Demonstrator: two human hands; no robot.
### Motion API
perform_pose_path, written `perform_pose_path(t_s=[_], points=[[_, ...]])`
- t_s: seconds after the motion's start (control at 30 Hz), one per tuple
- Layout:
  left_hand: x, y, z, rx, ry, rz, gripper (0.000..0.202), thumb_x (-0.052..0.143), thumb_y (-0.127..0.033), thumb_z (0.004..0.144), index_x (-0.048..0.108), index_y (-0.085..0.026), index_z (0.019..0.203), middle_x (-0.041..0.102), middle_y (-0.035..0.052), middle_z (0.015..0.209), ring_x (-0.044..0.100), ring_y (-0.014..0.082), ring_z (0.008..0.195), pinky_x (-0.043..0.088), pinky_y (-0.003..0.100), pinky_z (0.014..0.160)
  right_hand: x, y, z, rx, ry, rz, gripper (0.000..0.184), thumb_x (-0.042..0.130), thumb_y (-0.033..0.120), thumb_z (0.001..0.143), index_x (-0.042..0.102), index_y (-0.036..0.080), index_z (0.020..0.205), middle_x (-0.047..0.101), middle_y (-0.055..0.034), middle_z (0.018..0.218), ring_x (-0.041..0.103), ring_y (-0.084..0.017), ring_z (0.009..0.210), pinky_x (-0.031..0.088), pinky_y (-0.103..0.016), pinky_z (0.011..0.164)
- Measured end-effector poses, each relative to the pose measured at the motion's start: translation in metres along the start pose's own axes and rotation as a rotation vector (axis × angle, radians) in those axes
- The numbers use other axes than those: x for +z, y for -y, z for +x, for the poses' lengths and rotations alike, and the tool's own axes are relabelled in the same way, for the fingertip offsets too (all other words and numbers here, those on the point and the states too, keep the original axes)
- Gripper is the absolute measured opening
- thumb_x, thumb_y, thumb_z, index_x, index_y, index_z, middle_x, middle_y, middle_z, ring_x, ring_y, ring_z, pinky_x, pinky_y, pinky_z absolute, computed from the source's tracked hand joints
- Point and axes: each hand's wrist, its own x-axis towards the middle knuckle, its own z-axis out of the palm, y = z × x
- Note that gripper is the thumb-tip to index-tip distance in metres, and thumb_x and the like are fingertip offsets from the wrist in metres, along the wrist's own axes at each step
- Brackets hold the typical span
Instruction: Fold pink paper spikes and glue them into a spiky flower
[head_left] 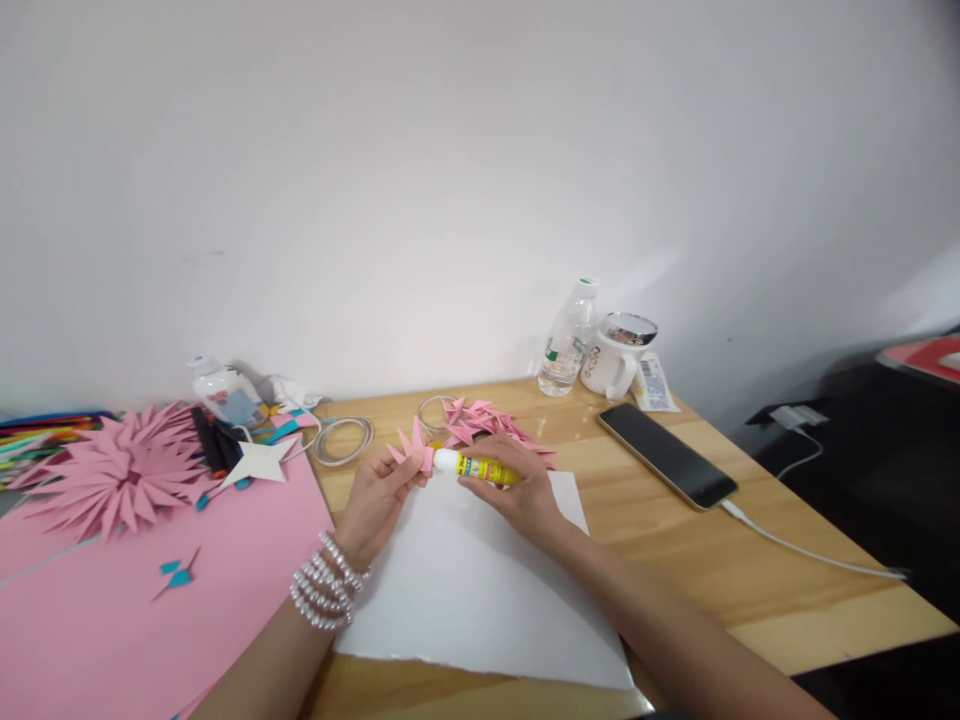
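My left hand (375, 500) pinches a small folded pink paper piece (413, 448) with pointed tips. My right hand (521, 492) is closed around a yellow glue stick (480, 467), whose white tip touches the pink piece. Both hands hover over a white sheet of paper (465, 590) on the wooden table (720, 560). A pearl bracelet sits on my left wrist. Just beyond the hands lies a pile of folded pink paper pieces (487, 420).
A large pink paper flower (120, 470), a white paper star (259, 460) and a pink sheet (112, 610) lie left. A phone (666, 455) on a cable, a water bottle (568, 340), a white mug (615, 360) and a coiled cable (343, 440) sit farther back.
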Motion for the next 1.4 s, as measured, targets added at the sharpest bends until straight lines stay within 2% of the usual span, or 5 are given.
perform_pose_path(t_s=[0.2, 0.37, 0.57, 0.7, 1.4], points=[[0.003, -0.004, -0.003, -0.022, 0.041, 0.014, 0.018, 0.068, -0.024, 0.066, 0.06, -0.012, 0.056, 0.056, 0.0003, 0.058, 0.047, 0.0092, 0.057, 0.039, 0.024, 0.06, 0.003, -0.004, -0.003, 0.002, 0.039, -0.035, 0.02, 0.063, 0.018, 0.07, 0.065, 0.025, 0.09, 0.058, -0.0042, 0.083, 0.057, -0.017, 0.076, 0.047, -0.032, 0.067], [0.006, -0.007, -0.004, 0.048, -0.037, 0.091, 0.02, 0.067, -0.022, 0.066, 0.056, -0.014, 0.051, 0.053, -0.0014, 0.054, 0.046, 0.0094, 0.057, 0.037, 0.023, 0.061, -0.001, -0.003, 0.002, 0.195, -0.03, 0.011, 0.022, 0.067, 0.024, 0.067, 0.06, 0.021, 0.087, 0.057, -0.0044, 0.085, 0.055, -0.019, 0.08, 0.047, -0.032, 0.067], [0.005, -0.004, -0.004, -0.013, -0.046, 0.136, 0.02, 0.067, -0.026, 0.065, 0.057, -0.014, 0.052, 0.052, -0.0013, 0.052, 0.044, 0.0093, 0.053, 0.036, 0.023, 0.055, 0.001, 0.001, 0.003, 0.512, -0.023, 0.395, 0.019, 0.058, 0.033, 0.075, 0.05, 0.019, 0.086, 0.05, 0.0051, 0.054, 0.043, -0.008, 0.041, 0.035, -0.021, 0.041], [0.004, -0.004, -0.003, -0.023, -0.041, 0.19, 0.022, 0.067, -0.027, 0.064, 0.056, -0.014, 0.05, 0.052, -0.0012, 0.05, 0.044, 0.0094, 0.051, 0.035, 0.022, 0.055, 0.004, -0.001, 0.003, 0.552, -0.155, 0.506, 0.027, 0.064, 0.033, 0.069, 0.046, 0.02, 0.084, 0.048, 0.0073, 0.051, 0.042, -0.008, 0.042, 0.034, -0.021, 0.041], [0.002, 0.006, -0.002, 0.099, 0.112, 0.4, 0.023, 0.063, -0.031, 0.069, 0.056, -0.015, 0.054, 0.055, 0.0015, 0.06, 0.048, 0.0136, 0.062, 0.038, 0.025, 0.062, 0.002, -0.013, 0.007, 0.711, -0.094, 0.491, 0.041, 0.061, 0.045, 0.07, 0.044, 0.017, 0.094, 0.051, 0.0068, 0.045, 0.044, -0.008, 0.035, 0.033, -0.019, 0.034]])
